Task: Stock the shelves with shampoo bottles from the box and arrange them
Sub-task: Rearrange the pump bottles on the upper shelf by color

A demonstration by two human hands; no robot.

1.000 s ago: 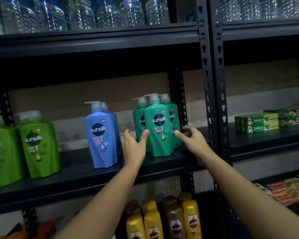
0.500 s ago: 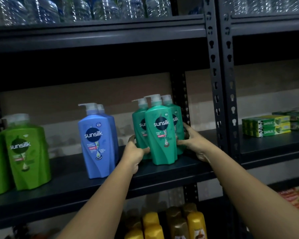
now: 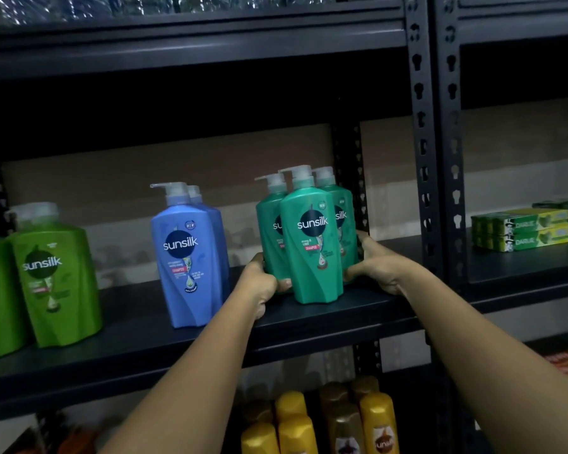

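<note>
Three teal Sunsilk pump bottles [image 3: 312,247] stand clustered on the dark middle shelf [image 3: 177,342], one in front and two behind. My left hand [image 3: 259,286] grips the cluster's lower left side, fingers curled round the rear left bottle [image 3: 269,237]. On the opposite side my right hand [image 3: 379,267] wraps round the rear right bottle [image 3: 343,221]. Two blue Sunsilk bottles [image 3: 191,257] stand a little to the left, one behind the other. Light green Sunsilk bottles [image 3: 54,283] stand at the far left.
A black perforated upright [image 3: 435,158] rises just right of the teal bottles. Green toothpaste boxes [image 3: 522,229] lie on the right bay's shelf. Yellow and brown bottles [image 3: 325,417] fill the shelf below. Water bottles [image 3: 145,4] line the top shelf.
Both hands went from open beside the teal bottles to gripping the cluster's sides near the base. The view has moved closer and shifted to the right.
</note>
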